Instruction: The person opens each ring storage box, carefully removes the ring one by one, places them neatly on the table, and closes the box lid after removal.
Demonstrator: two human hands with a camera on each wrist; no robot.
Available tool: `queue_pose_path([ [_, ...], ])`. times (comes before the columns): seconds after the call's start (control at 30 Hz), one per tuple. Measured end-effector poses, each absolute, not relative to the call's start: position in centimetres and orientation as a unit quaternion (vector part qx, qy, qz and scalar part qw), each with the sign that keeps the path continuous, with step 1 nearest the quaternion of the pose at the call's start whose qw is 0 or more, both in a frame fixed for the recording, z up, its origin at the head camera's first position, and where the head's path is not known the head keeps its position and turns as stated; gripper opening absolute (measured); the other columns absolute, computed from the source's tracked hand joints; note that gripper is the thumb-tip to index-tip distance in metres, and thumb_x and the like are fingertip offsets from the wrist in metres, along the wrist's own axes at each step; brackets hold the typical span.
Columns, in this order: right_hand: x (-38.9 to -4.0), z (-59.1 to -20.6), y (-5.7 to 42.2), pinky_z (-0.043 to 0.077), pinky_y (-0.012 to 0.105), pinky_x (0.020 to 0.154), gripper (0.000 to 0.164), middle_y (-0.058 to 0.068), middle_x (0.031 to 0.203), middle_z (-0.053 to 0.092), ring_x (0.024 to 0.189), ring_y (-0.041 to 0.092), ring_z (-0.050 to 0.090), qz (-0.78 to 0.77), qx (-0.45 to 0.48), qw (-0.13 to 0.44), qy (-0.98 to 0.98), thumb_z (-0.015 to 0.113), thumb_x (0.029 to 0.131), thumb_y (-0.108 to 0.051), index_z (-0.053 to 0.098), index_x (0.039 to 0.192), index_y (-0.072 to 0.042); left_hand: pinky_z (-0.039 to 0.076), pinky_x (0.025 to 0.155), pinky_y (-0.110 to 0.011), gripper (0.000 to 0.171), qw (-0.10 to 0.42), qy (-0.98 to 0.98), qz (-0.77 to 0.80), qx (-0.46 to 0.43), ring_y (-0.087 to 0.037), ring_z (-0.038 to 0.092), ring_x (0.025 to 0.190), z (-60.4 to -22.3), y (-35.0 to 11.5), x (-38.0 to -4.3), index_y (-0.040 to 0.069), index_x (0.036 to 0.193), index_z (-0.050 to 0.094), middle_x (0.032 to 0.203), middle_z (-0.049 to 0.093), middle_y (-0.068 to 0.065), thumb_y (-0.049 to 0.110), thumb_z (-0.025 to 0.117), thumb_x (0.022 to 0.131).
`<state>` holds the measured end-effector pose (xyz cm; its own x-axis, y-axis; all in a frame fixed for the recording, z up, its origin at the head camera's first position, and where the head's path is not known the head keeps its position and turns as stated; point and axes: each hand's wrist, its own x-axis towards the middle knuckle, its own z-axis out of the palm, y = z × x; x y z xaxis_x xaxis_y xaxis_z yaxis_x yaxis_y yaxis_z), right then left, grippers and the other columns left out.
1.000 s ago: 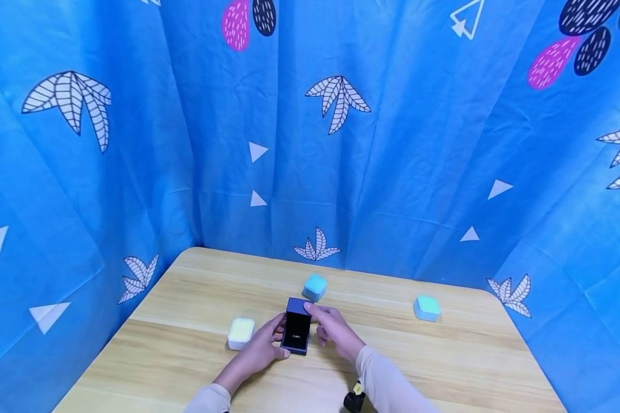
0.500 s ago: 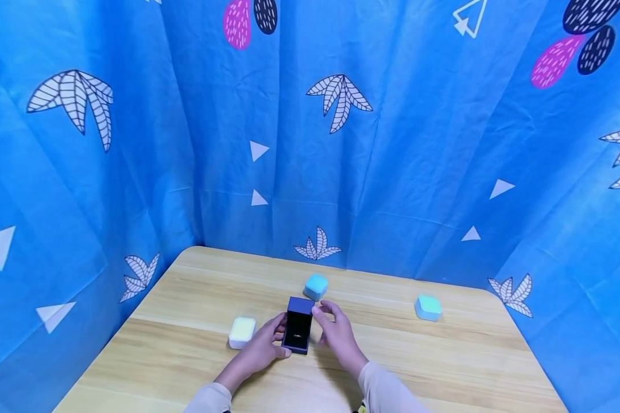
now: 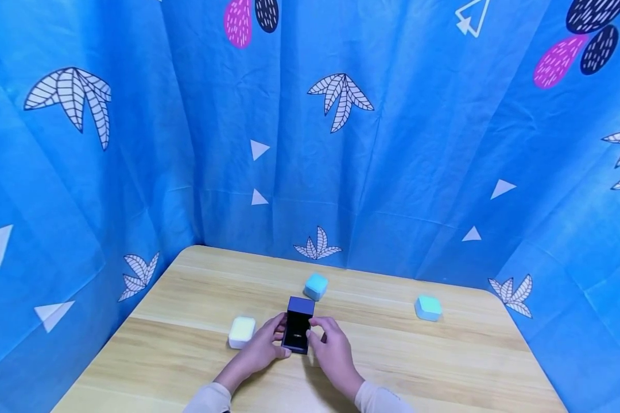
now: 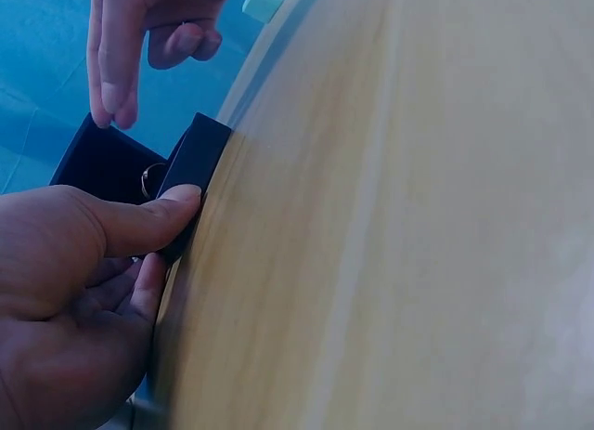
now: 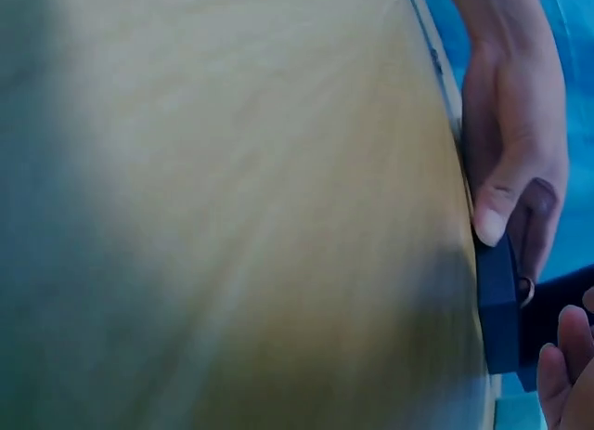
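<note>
A dark blue ring box [image 3: 302,305] stands on the wooden table with its lid raised. Inside, a thin ring [image 4: 147,181] sits upright in the black lining. My left hand [image 3: 260,347] grips the lower part of the box from the left, its thumb on the front face. My right hand [image 3: 333,354] hovers at the box's right side, thumb and fingers apart, fingertips right by the opening. In the left wrist view the right fingers [image 4: 121,77] hang over the raised lid and hold nothing.
A white rounded box [image 3: 241,332] stands left of the left hand. Behind the ring box is a light blue box [image 3: 316,286], and a mint green one [image 3: 427,308] stands farther right. Blue patterned curtain [image 3: 341,172] hangs along the table's [image 3: 444,367] far edge.
My right hand has come away from the lid's right top corner and moved down toward the opening with the ring. The left hand keeps its hold on the ring box.
</note>
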<state>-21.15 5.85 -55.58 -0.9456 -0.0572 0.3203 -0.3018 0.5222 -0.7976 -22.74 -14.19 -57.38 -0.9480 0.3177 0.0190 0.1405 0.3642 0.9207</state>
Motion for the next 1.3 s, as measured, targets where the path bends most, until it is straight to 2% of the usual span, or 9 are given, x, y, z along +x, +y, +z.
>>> queue_pose_path([
  [0.3,-21.4,-56.2,5.3,0.045,0.019,0.06,0.023,0.002,0.109,0.07,0.067,-0.001,0.048,0.474,0.123,0.095,-0.867,0.074,0.089,-0.011,0.072,0.111,-0.008,0.048,0.105,-0.047,0.089,0.076,0.814,0.557,0.148,-0.039,0.054,0.125,-57.2,-14.1,-22.6,-0.009,0.153,0.029,0.14,0.049,-0.025,-0.004,0.078,0.078],
  [0.67,-21.7,-56.5,4.8,0.047,0.02,0.064,0.023,0.001,0.108,0.071,0.072,-0.001,0.052,0.452,0.135,0.064,-0.879,0.075,0.087,-0.007,0.073,0.11,-0.008,0.048,0.105,-0.048,0.088,0.08,0.814,0.556,0.15,-0.039,0.054,0.124,-57.0,-14.1,-22.4,-0.01,0.152,0.029,0.14,0.05,-0.026,-0.004,0.077,0.079],
  [1.0,-22.1,-56.8,4.4,0.047,0.021,0.066,0.02,-0.001,0.101,0.07,0.075,0.001,0.053,0.439,0.136,0.081,-0.884,0.073,0.085,-0.004,0.074,0.104,-0.011,0.049,0.104,-0.047,0.084,0.072,0.82,0.546,0.157,-0.037,0.055,0.123,-57.0,-14.1,-22.5,-0.007,0.152,0.034,0.138,0.051,-0.023,-0.005,0.077,0.079],
  [1.3,-22.2,-57.0,4.2,0.051,0.026,0.073,0.014,-0.002,0.094,0.07,0.084,0.012,0.062,0.432,0.144,0.102,-0.884,0.074,0.084,-0.003,0.076,0.095,-0.012,0.049,0.104,-0.048,0.086,0.077,0.819,0.549,0.15,-0.039,0.055,0.123,-57.1,-14.2,-22.6,-0.007,0.153,0.032,0.139,0.05,-0.024,-0.004,0.077,0.079],
])
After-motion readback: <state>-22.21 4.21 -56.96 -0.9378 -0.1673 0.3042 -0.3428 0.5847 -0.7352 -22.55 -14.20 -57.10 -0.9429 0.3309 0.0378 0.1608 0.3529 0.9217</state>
